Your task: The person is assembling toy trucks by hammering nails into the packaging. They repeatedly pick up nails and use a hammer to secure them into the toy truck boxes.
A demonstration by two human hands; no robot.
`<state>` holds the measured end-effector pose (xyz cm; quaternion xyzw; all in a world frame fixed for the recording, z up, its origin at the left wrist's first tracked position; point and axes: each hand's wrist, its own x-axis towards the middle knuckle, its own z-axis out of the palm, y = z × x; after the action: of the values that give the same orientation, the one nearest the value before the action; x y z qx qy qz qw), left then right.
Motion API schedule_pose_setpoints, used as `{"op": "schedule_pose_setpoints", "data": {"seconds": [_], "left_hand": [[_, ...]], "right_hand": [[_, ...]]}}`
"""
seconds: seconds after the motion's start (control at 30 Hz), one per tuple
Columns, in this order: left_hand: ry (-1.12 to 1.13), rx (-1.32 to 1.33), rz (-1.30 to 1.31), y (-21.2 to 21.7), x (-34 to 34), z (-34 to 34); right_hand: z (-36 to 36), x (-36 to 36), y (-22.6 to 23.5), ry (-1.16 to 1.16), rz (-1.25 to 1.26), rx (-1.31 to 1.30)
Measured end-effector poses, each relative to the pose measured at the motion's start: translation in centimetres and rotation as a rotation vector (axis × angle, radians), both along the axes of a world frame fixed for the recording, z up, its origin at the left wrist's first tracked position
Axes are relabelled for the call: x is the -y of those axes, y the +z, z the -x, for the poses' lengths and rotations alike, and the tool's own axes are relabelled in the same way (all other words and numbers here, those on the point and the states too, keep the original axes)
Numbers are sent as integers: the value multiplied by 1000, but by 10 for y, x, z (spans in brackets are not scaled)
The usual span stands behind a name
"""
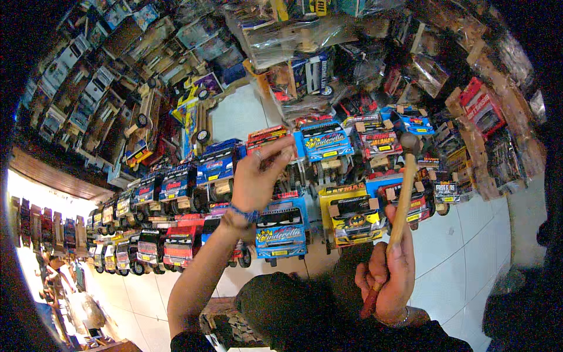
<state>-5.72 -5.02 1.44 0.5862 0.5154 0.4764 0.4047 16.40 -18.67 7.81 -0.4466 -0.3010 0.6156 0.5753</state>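
Observation:
My right hand (393, 273) is wrapped round the wooden handle of a hammer (403, 196), with its dark rounded head raised over the toy trucks. My left hand (257, 179), with a blue band at the wrist, reaches over the front rows of trucks. Its thumb and fingertips come together beside a blue toy truck (325, 141); anything between them is too small to make out. Below that hand stands another blue toy truck (281, 232). A yellow and black toy truck (353, 217) sits between my two hands, with small tan pieces on its front.
Rows of painted toy trucks run off to the left, among them a red one (182, 243). More wooden toy trucks (97, 88) are packed at the far left. Plastic-wrapped stacks (293, 47) stand at the back. Pale floor tiles (451, 246) show at the right.

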Motion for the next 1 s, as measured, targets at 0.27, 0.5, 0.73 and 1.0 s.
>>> {"op": "schedule_pose_setpoints", "data": {"seconds": [0.27,0.5,0.73,1.0], "left_hand": [[-175,31,194,-36,-109,-14],[-175,-336,101,-47,-131,-4],[-241,-458,11,-45,-136,7],[-228,-491,-87,-55,-135,9]], "right_hand": [[0,-4,3,0,114,16],[-2,-3,3,37,88,-5],[-1,-6,5,41,124,-13],[-12,-25,8,176,119,114]]}}
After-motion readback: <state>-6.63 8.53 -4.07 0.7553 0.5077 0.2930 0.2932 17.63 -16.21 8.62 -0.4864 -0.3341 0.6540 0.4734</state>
